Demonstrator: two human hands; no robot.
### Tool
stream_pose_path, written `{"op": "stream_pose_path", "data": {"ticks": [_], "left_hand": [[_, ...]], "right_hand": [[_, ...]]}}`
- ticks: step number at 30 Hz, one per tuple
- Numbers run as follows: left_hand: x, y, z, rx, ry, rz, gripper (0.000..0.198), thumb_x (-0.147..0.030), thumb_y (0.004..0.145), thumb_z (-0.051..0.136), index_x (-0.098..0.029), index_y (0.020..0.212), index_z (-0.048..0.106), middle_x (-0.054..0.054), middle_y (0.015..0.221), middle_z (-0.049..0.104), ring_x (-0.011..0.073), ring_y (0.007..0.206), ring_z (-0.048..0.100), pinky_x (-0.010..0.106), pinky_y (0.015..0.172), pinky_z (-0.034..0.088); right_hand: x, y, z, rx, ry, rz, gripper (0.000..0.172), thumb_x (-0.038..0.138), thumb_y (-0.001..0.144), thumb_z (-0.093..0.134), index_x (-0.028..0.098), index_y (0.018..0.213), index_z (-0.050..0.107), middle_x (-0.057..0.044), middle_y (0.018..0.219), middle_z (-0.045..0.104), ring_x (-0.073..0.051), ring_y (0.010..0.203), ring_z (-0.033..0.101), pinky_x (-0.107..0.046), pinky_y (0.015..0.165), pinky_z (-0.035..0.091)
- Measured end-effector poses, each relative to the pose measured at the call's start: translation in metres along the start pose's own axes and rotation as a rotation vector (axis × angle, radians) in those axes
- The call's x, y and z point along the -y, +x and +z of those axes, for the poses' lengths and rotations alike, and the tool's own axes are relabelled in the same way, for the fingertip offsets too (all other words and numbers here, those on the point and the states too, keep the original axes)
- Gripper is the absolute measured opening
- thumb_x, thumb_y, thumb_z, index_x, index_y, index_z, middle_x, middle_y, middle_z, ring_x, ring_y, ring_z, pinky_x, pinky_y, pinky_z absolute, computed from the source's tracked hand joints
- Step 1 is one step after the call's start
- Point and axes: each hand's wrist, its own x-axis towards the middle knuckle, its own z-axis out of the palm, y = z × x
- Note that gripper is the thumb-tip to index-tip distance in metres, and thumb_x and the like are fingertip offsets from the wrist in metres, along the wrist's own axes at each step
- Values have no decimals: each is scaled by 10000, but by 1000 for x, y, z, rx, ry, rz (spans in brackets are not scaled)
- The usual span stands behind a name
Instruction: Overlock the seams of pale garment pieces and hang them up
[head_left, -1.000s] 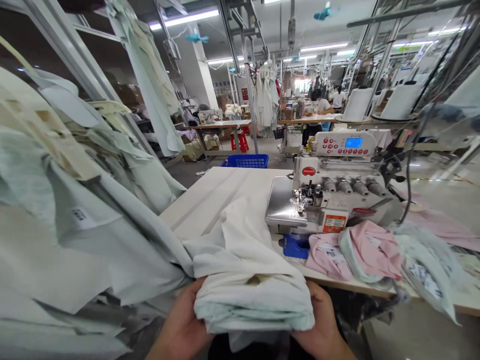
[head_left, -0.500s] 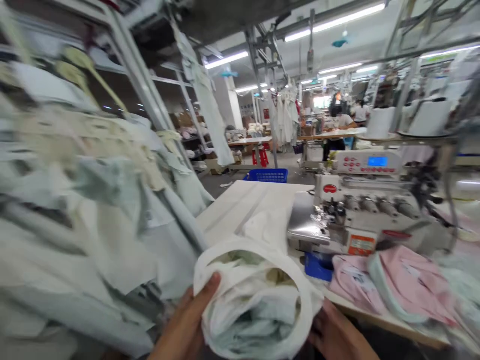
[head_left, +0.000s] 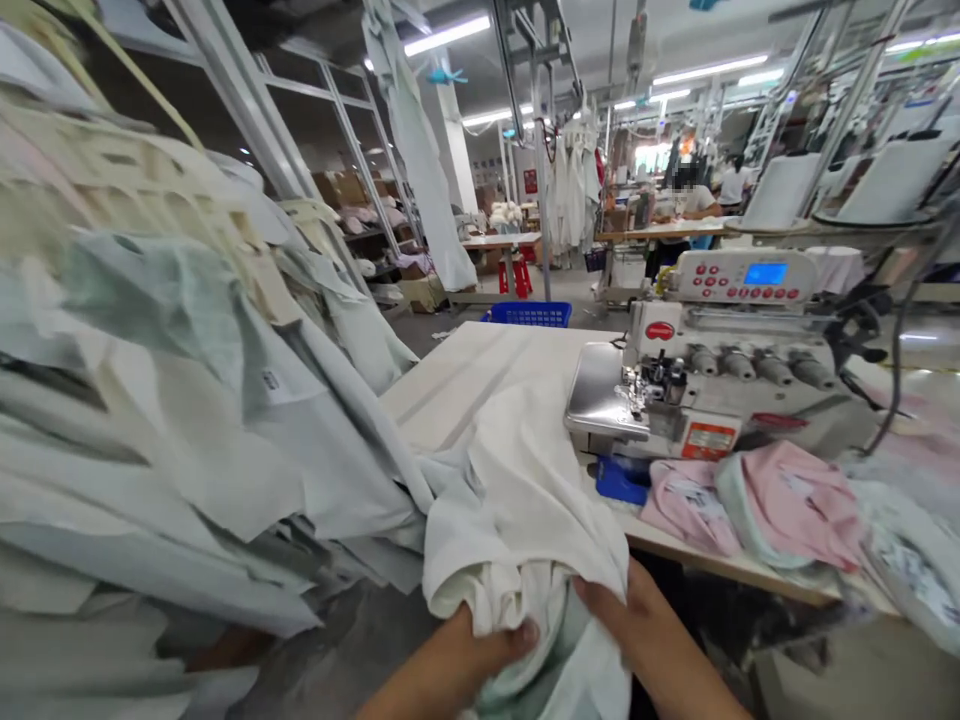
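My left hand (head_left: 480, 648) and my right hand (head_left: 624, 618) both grip a bunched white garment (head_left: 517, 500) at the near edge of the sewing table (head_left: 480, 370). The left fingers are closed on a gathered fold, with the thumb on top. My right hand pinches the cloth's right edge from below. The garment drapes up onto the table and ends just left of the white overlock sewing machine (head_left: 705, 380).
A big heap of pale green and white garments (head_left: 187, 430) hangs at the left. Pink fabric pieces (head_left: 757, 505) lie on the table at the right, below the machine. A blue basket (head_left: 529, 314) sits beyond the table. Other people work at far tables.
The rolled bundle has been opened and pulled down. Both hands have shifted from cradling its sides to gripping gathered cloth close together. The view has steadied.
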Motion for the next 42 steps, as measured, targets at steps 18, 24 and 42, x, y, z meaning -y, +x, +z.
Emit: {"op": "stream_pose_path", "data": {"ticks": [18, 24, 42], "left_hand": [[-19, -3, 12, 134, 85, -164, 852, -357, 676, 883, -148, 1412, 507, 171, 1257, 691, 329, 1174, 658, 414, 1026, 514], [-20, -6, 19, 96, -69, -202, 814, -330, 754, 820, -108, 1449, 460, 194, 1106, 744, 363, 1005, 725, 453, 891, 569], [-16, -4, 24, 198, -34, -171, 781, -262, 669, 852, -141, 1378, 547, 158, 1072, 759, 358, 1061, 704, 467, 969, 532]], "right_hand": [[36, -17, 7, 115, 173, 180, 479, 350, 826, 792, 147, 1239, 658, -99, 1118, 746, -286, 988, 687, -365, 856, 517], [47, -18, 5, 314, 184, 227, 509, 344, 755, 883, 133, 1190, 724, -80, 1021, 770, -269, 966, 698, -326, 870, 498], [45, -21, -5, 321, 49, 186, 443, 385, 791, 822, 132, 1140, 716, -73, 1021, 739, -297, 1031, 637, -348, 878, 469]]}}
